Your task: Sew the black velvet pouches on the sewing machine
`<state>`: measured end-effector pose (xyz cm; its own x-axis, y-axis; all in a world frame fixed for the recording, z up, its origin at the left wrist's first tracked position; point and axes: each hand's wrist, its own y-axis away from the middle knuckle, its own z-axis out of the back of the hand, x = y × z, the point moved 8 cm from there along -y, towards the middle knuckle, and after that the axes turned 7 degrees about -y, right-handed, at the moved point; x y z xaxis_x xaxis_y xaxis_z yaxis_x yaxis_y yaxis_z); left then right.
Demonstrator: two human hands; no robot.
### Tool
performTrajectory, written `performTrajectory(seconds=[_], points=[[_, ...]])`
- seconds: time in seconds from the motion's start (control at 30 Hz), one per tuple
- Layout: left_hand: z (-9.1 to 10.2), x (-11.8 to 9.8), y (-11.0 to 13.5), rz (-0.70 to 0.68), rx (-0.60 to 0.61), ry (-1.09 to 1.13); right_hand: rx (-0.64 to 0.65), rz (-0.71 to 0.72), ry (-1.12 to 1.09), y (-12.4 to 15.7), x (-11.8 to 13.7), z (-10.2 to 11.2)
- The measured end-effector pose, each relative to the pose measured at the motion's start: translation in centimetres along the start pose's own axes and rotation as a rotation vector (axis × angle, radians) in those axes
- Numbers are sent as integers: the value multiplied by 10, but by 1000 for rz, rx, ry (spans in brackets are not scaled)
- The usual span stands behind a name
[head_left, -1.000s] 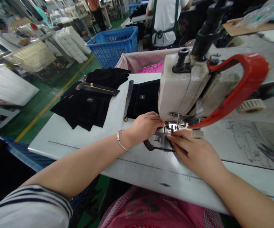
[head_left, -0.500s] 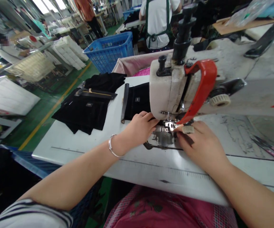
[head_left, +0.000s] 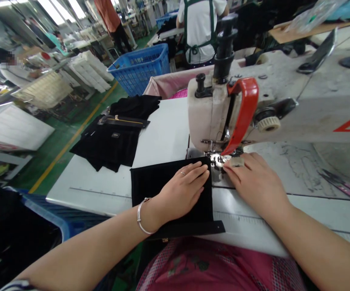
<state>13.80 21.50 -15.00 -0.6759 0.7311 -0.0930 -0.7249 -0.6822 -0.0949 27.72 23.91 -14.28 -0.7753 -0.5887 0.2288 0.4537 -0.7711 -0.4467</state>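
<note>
The black fabric panel (head_left: 146, 182) now lies flat on the bench (head_left: 159, 137) in front of the sewing machine head (head_left: 208, 117). In the preceding view it lay farther back, and the metal plate under the presser foot (head_left: 219, 160) was exposed on the near side. The panel's right edge now sits just beside the presser foot, which places the workpiece at the stitching point. The left hand (head_left: 182, 190) is open and pressed flat on the panel, with fingers together and no grip. The right hand (head_left: 255, 184) is also open, resting on the bench with its fingertips near the presser foot and panel edge; contact with the panel cannot be confirmed. One black strap (head_left: 187, 229) runs along the panel's near edge and overhangs the bench front. Count: two hands, one machine with one red guard (head_left: 243, 117), one panel, and one strap. Farther along the bench lie one black folded stack (head_left: 108, 145), one black upper piece (head_left: 135, 106), and one black strip with a brass-toned zip (head_left: 123, 121). One blue plastic basket (head_left: 138, 68) stands beyond the bench. One co-worker in a green apron (head_left: 199, 30) works farther off, facing away.
</note>
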Motion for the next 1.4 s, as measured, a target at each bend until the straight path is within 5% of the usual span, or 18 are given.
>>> performTrajectory(seconds=[0.2,0.4,0.53,0.7,0.83,1.07,1.4], points=[[-1,6,-10,-6,-39,21,153,185,-190,9,17,-18],[7,13,-13,-22,-10,38,154,10,-390,10,20,-5],[19,-20,19,-25,82,169,268,-231,-629,42,39,4],[17,-49,47,14,29,209,198,-351,-626,68,52,10],[9,-53,46,-24,-18,118,191,-270,-521,65,50,12],[11,-43,34,-92,-80,55,203,94,-335,46,56,3],[9,-9,5,-87,-147,90,229,171,-260,9,39,1]])
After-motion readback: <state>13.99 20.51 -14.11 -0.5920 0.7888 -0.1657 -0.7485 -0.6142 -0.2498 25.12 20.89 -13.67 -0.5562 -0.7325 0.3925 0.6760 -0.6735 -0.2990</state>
